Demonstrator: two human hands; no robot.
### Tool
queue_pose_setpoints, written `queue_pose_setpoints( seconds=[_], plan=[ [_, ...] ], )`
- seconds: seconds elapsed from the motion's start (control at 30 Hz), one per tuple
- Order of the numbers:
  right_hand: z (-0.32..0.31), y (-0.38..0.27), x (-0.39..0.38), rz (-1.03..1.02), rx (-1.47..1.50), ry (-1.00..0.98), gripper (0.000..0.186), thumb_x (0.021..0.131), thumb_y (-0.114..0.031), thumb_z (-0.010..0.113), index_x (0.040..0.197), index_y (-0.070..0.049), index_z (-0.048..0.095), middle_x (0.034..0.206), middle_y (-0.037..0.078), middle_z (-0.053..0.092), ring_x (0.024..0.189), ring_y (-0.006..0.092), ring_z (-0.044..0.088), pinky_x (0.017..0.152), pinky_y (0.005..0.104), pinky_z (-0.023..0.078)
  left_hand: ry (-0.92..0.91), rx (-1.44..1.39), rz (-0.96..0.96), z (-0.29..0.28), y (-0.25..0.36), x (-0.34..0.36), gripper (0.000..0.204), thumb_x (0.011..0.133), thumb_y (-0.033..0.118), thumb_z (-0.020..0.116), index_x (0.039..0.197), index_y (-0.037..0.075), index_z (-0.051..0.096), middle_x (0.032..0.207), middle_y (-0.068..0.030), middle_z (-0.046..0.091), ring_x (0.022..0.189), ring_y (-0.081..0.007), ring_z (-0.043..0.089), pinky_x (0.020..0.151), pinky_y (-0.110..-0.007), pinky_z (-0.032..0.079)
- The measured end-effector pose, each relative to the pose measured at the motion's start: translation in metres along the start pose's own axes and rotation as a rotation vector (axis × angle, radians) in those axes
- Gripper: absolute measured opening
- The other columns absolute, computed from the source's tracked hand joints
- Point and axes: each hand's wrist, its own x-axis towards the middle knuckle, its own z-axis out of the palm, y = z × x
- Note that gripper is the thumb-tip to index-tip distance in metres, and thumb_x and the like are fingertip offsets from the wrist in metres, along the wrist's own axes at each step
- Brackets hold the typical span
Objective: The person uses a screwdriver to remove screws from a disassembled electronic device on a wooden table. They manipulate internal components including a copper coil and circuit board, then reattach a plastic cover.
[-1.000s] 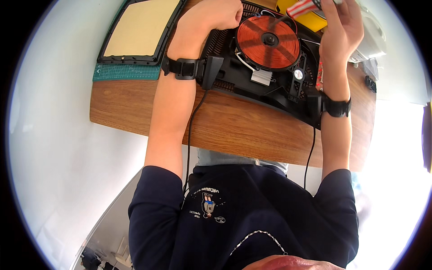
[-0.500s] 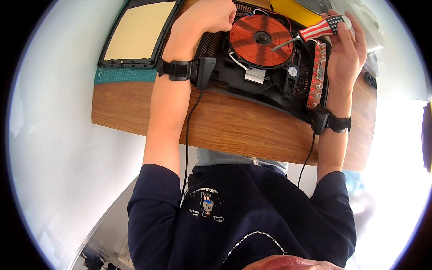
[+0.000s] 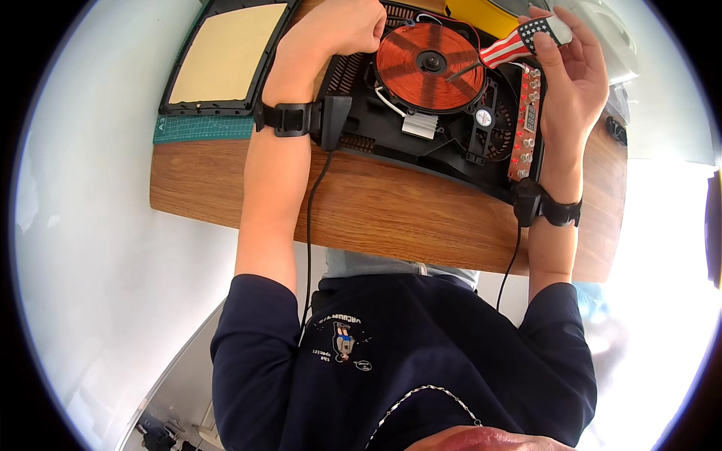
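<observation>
My right hand (image 3: 575, 64) grips a screwdriver (image 3: 514, 46) by its red, white and blue star-and-stripe handle. The shaft slants down to the left, with its tip over the right part of a round copper coil (image 3: 410, 68); whether it touches is unclear. The coil sits in the opened black housing of an induction cooker (image 3: 421, 156). My left hand (image 3: 342, 26) is closed, its fingers curled at the housing's far left side, close to the coil's edge. What those fingers hold, if anything, is hidden. Below the coil are a silver heat sink (image 3: 419, 125) and a fan (image 3: 496, 135).
A red circuit board (image 3: 523, 143) with lit lamps lines the housing's right side. On the left, a cream panel in a black frame (image 3: 229, 56) lies on a green cutting mat (image 3: 203, 129). Something yellow (image 3: 485, 16) stands behind the housing. Cables hang from both wrist straps.
The whole view has shifted slightly. The screwdriver, still in my right hand, has moved a little left, and its handle has turned somewhat. My left hand stays curled in the same place.
</observation>
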Motion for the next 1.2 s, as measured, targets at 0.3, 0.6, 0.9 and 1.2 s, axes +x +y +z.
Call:
queue_pose_setpoints(
  seconds=[0.3, 0.6, 0.9, 1.2],
  plan=[
    [0.005, 0.000, -0.002, -0.046, 0.022, -0.104, 0.040, 0.095, 0.002, 0.070, 0.133, 0.003, 0.057, 0.120, 0.012, 0.066, 0.100, 0.0147, 0.067, 0.087, 0.0279, 0.060, 0.024, -0.073, -0.029, -0.007, 0.001, -0.008, 0.014, 0.080, 0.008, 0.066, 0.085, 0.000, 0.077, 0.086, -0.0225, 0.074, 0.084, -0.0381, 0.072, 0.079, -0.046, 0.057],
    [0.005, -0.002, -0.003, -0.052, 0.034, -0.123, 0.040, 0.096, 0.001, 0.069, 0.134, 0.003, 0.056, 0.121, 0.012, 0.065, 0.101, 0.0143, 0.066, 0.087, 0.0279, 0.060, -0.017, -0.104, -0.007, -0.016, 0.005, -0.010, 0.012, 0.078, 0.007, 0.068, 0.084, 0.000, 0.076, 0.083, -0.0211, 0.074, 0.080, -0.0358, 0.072, 0.075, -0.044, 0.057],
    [0.004, 0.001, -0.004, -0.053, 0.027, -0.114, 0.041, 0.097, -0.001, 0.070, 0.135, 0.003, 0.056, 0.121, 0.011, 0.065, 0.103, 0.0141, 0.065, 0.087, 0.0279, 0.059, -0.052, -0.131, -0.045, -0.013, 0.004, -0.008, 0.011, 0.077, 0.007, 0.069, 0.083, -0.001, 0.075, 0.075, -0.0200, 0.072, 0.070, -0.0332, 0.072, 0.068, -0.043, 0.057],
    [0.006, -0.001, -0.004, -0.047, 0.057, -0.131, 0.040, 0.097, 0.001, 0.068, 0.135, 0.003, 0.055, 0.121, 0.012, 0.064, 0.101, 0.0144, 0.066, 0.084, 0.0291, 0.061, 0.050, -0.074, 0.088, -0.003, -0.010, -0.007, 0.014, 0.077, 0.009, 0.068, 0.083, -0.002, 0.075, 0.075, -0.0200, 0.073, 0.066, -0.0322, 0.071, 0.067, -0.042, 0.057]
  ],
)
